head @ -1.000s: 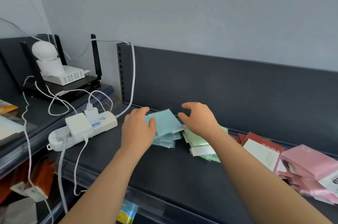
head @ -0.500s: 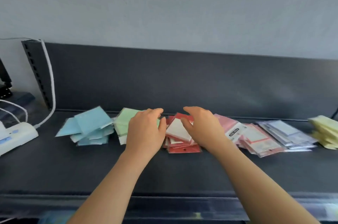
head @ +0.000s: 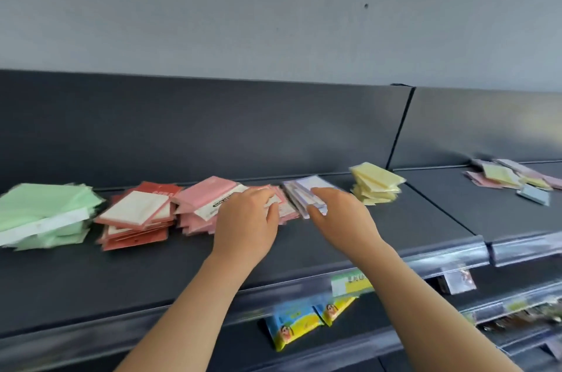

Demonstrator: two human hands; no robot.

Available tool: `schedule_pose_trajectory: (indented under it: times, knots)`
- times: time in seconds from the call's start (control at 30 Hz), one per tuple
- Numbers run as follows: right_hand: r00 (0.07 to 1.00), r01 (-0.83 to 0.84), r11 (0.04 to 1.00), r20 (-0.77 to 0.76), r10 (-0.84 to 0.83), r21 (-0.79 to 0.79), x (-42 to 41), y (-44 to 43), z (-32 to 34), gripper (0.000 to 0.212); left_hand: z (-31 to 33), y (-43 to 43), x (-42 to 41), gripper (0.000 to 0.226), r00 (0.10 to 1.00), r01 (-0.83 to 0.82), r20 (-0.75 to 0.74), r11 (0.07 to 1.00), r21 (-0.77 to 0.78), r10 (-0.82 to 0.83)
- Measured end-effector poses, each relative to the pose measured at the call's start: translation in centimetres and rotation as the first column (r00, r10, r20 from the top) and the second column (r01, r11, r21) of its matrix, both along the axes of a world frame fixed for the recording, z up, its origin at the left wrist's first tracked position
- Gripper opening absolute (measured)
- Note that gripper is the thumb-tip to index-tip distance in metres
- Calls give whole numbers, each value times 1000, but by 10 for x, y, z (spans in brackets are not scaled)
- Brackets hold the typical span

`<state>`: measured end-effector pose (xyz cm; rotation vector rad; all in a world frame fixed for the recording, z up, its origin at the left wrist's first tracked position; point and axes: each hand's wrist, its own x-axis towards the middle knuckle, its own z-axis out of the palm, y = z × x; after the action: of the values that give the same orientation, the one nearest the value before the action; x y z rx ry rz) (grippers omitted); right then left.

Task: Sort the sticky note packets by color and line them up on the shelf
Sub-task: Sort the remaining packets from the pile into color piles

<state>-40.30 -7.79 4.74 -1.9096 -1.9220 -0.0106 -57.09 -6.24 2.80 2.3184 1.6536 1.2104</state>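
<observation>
Piles of sticky note packets lie in a row on the dark shelf (head: 152, 268): green (head: 42, 213), red (head: 137, 213), pink (head: 206, 195), lilac (head: 304, 189) and yellow (head: 375, 184). My left hand (head: 246, 222) rests with loosely curved fingers on the right side of the pink pile. My right hand (head: 340, 213) lies over the front of the lilac pile, thumb against its near edge. The two hands are a little apart. Motion blur hides the fingertips, so whether either hand holds a packet does not show.
A mixed heap of pink, yellow and blue packets (head: 514, 178) lies on the neighbouring shelf section to the right. Below the shelf's clear front rail (head: 425, 262) hang a price label (head: 351, 282) and yellow-blue snack packets (head: 292, 323). A dark back panel rises behind the piles.
The view has swung right along the shelf. Both hands moved from the blue and green piles, past the red pile, onto the pink and lilac piles.
</observation>
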Motion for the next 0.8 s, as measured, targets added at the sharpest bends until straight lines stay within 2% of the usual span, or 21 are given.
schedule_pose_trajectory:
  times: [0.27, 0.67, 0.8]
  knots:
    - [993, 117, 993, -20, -117, -17, 124, -35, -14, 36, -13, -10, 122, 31, 994, 109, -11, 994, -15, -109]
    - [946, 315, 949, -69, -315, -23, 270, -57, -22, 44, -27, 3, 277, 32, 952, 302, -24, 951, -72, -305]
    - [924, 380, 924, -34, -381, -35, 321, -49, -24, 43, -26, 16, 332, 33, 935, 348, -37, 934, -83, -352]
